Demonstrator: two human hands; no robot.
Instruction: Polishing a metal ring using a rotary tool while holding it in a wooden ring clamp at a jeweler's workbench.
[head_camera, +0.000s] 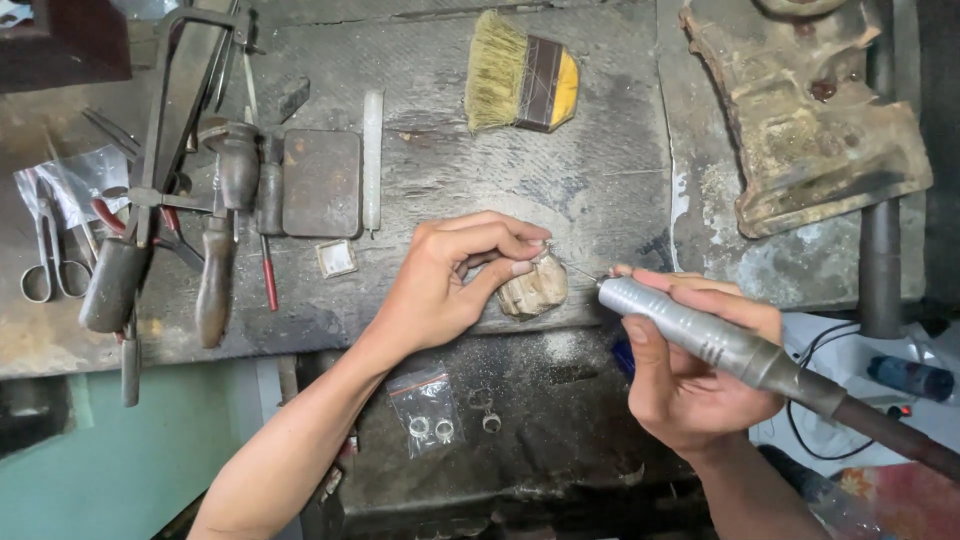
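Left hand (440, 285) pinches one ring (547, 245); right hand (690, 370) grips one rotary handpiece (700, 330).

Probably a jeweller's workshop: worn bench (600, 150), saw frame (185, 80), hand tools (215, 280)

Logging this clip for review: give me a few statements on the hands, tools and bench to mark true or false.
1. The right hand grips a grey metal rotary handpiece. True.
2. The left hand pinches a small ring against the worn wooden bench peg. True.
3. The straw-bristled brush with a yellow handle lies in the left hand. False: it lies on the dark bench top, far from both hands.
4. The small clear plastic bag holding rings lies below the left hand. True.
5. The steel scissors lie at the right edge. False: at the left.
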